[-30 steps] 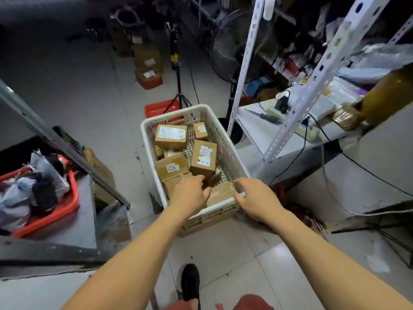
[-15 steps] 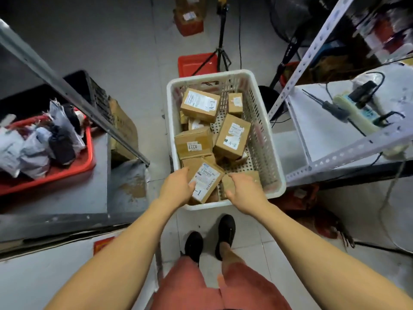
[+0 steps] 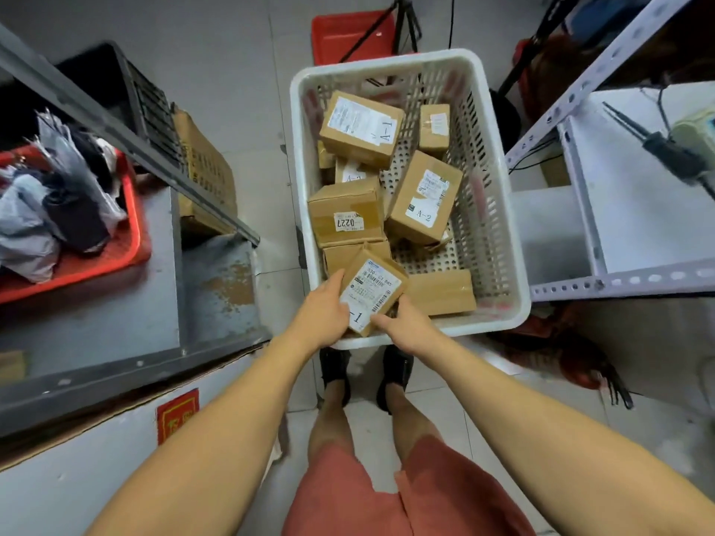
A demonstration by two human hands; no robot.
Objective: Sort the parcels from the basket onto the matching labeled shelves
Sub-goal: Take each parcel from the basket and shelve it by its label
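Left hand (image 3: 324, 308) and right hand (image 3: 407, 327) grip small brown cardboard parcel (image 3: 372, 290) label-up, likely to read it; white perforated plastic basket (image 3: 503, 241) just beyond.

Parcel (image 3: 360, 127) – "A-1"; parcel (image 3: 425, 199) – "A-2"; parcel (image 3: 346, 210) – "0227".

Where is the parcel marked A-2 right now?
The A-2 parcel lies in the white basket, right of centre, beside the 0227 parcel.
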